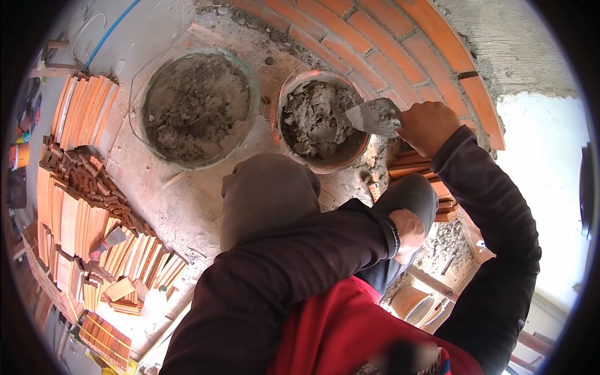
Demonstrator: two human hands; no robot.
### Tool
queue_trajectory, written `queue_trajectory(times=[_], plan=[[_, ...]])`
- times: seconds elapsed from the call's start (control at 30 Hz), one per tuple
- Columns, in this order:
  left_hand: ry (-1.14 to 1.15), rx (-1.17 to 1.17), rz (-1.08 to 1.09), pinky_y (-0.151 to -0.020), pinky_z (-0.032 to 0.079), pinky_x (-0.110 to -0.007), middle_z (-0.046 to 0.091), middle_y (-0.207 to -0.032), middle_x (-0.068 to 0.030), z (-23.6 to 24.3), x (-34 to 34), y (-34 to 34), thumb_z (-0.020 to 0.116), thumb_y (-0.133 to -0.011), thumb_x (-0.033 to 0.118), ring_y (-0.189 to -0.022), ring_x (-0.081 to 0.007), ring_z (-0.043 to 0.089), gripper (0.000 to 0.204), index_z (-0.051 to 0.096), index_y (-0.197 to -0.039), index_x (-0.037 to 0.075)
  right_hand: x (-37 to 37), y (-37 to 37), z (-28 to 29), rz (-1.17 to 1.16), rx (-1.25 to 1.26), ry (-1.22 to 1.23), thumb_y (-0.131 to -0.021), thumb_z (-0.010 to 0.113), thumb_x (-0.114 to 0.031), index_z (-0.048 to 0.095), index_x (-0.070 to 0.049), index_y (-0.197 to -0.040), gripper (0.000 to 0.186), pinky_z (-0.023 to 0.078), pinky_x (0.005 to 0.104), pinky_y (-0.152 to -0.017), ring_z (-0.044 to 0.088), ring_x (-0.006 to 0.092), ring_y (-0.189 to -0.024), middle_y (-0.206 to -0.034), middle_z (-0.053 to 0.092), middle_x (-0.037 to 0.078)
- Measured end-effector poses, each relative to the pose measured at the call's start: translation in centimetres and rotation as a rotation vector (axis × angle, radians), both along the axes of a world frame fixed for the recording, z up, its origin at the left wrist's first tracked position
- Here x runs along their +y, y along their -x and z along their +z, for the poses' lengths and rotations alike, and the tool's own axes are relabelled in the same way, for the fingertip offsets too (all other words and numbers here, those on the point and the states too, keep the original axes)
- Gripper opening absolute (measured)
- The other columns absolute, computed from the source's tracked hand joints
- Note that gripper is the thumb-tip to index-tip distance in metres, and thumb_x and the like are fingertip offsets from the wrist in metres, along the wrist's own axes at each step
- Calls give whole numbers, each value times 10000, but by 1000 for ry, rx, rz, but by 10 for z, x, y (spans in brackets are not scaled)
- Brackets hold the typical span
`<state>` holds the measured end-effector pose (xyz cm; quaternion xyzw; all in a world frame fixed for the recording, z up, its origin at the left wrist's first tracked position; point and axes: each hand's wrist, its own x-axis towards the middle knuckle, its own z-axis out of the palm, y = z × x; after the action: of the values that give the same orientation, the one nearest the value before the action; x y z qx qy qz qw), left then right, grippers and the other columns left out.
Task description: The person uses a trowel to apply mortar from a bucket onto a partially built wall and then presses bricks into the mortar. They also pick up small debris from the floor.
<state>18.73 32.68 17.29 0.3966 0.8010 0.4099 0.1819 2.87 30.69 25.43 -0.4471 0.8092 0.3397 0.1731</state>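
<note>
- Left hand (409, 232) lies against a trouser leg (409, 197), its grip unclear; right hand (429, 128) is wrapped around a trowel (374, 117)
- Stacked orange bricks (69, 219), sharp-edged, bordering bare dusty floor (184, 206)
- Large round bucket (254, 94) of crumbly grey mix (194, 103)
- Smaller bucket (277, 122), narrowly apart, with wet lumpy mortar (315, 112); trowel blade overlaps its right rim
- Brick wall (375, 47) close beyond
</note>
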Motion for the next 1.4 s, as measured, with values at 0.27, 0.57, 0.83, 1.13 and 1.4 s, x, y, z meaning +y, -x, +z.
queue_trajectory(times=[0.27,0.57,0.83,1.13,1.4], plan=[[-59,40,-1,-695,590,-443,712,-758,-173,-2,7,3,753,-623,186,-758,-354,729,195,742,-732,26,36,19,-75,-149,-439,34,-971,615,-388,725,-15,-934,391,531,517,-785,687,424,-855,-865,700,230],[-123,-2,-2,-684,579,-460,695,-707,-148,-10,7,-3,756,-650,227,-727,-352,716,141,748,-712,101,87,2,-87,-402,-634,353,-899,688,-355,719,-10,-1031,371,518,496,-810,679,406,-877,-882,685,244],[-67,-160,-181,-732,573,-451,741,-788,-101,1,18,3,750,-665,258,-783,-310,728,139,759,-719,130,130,-5,-72,-481,-625,775,-888,720,-206,656,-11,-940,212,467,419,-641,628,293,-673,-707,605,164],[-73,-324,-249,-755,561,-426,754,-838,-95,4,12,17,756,-742,314,-833,-302,727,225,759,-829,106,171,-1,76,-557,-520,898,-874,718,-157,705,17,-936,185,438,351,-567,541,172,-604,-672,590,93],[-69,-507,-374,-732,552,-378,752,-831,-57,9,31,26,740,-841,354,-797,-234,720,279,753,-911,84,252,111,172,-1095,-649,934,-886,732,-259,645,-28,-834,252,410,209,-392,498,62,-445,-585,553,-10]])
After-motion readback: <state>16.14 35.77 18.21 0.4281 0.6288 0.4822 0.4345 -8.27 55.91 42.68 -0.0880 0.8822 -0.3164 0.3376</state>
